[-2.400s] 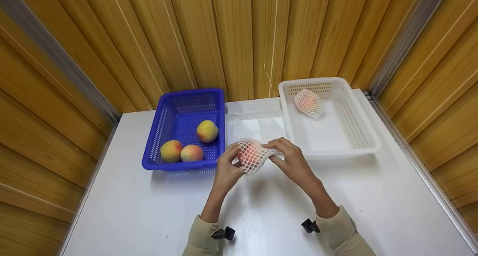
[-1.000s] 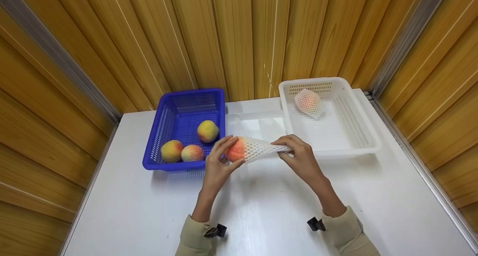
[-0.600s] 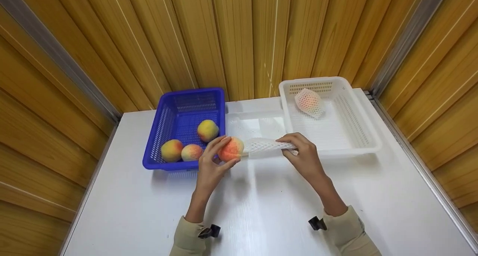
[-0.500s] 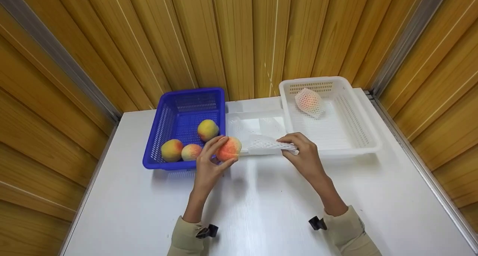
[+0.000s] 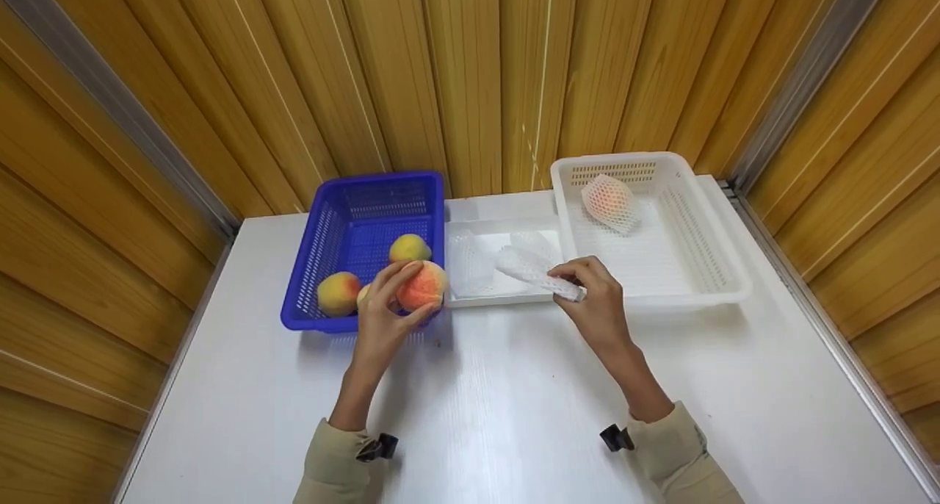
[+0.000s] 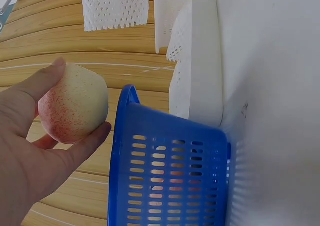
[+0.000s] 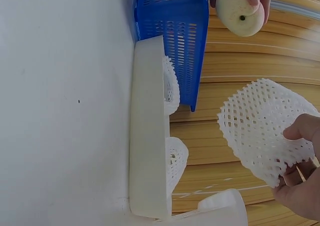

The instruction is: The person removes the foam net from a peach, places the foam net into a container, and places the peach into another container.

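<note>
My left hand grips a bare red-and-cream peach between thumb and fingers, above the front right corner of the blue basket. The left wrist view shows the same peach held higher than the basket rim. In my right hand is a white foam net sleeve, pinched at one end and flattened, over the low white tray. Seen from the right wrist, the foam net sleeve spreads out with no fruit in it. Two more peaches show plainly in the basket; another is mostly hidden behind my left hand.
A white basket at the right holds one peach in a net sleeve. Between the baskets, the low tray contains more foam net sleeves. Wood-patterned walls enclose the white table at the back and sides.
The peach has come out of the net sleeve. My left hand has carried it left to the blue basket; my right hand keeps the emptied sleeve, its free end now swung up over the tray.
</note>
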The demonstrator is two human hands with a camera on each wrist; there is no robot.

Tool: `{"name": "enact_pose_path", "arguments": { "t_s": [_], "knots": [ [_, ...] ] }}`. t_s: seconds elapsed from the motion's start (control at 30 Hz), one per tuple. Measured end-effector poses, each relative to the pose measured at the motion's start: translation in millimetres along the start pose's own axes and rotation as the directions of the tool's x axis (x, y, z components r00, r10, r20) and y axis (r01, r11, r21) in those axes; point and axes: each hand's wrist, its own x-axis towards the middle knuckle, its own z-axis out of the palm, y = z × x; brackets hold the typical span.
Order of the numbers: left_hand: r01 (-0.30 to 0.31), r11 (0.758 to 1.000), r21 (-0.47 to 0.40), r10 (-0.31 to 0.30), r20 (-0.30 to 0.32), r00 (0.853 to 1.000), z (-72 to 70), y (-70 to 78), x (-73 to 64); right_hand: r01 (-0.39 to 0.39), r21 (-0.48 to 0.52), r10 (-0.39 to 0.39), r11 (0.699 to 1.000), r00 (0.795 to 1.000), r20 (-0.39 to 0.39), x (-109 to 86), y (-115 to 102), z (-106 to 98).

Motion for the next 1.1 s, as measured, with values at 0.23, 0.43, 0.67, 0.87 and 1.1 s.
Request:
{"name": "enact_pose_path", "arguments": {
  "t_s": [0.23, 0.43, 0.67, 0.87, 1.1],
  "knots": [
    [0.014, 0.999, 0.045, -0.015, 0.023, 1.0, -20.9, -9.0, 3.7, 0.061, -0.044, -0.063, 0.997, 0.997, -0.048, 3.0, 0, 13],
    [0.069, 0.995, 0.078, -0.072, 0.049, 0.996, -37.2, -15.0, 9.3, 0.07, -0.123, -0.079, 0.99, 0.995, -0.068, 10.5, 5, 24],
    [0.035, 0.992, 0.117, -0.04, 0.035, 0.999, -53.1, -19.6, 26.7, 0.097, -0.206, -0.117, 0.974, 0.989, -0.086, 17.5, 15, 39],
    [0.024, 0.972, 0.234, -0.035, 0.045, 0.998, -64.9, -30.1, 49.6, 0.083, -0.236, -0.112, 0.968, 0.987, -0.113, 25.7, 19, 50],
    [0.084, 0.937, 0.338, -0.129, 0.112, 0.985, -85.0, -52.2, 72.6, 0.068, -0.253, -0.096, 0.965, 0.99, -0.102, 39.6, 28, 68]
  ]
}}
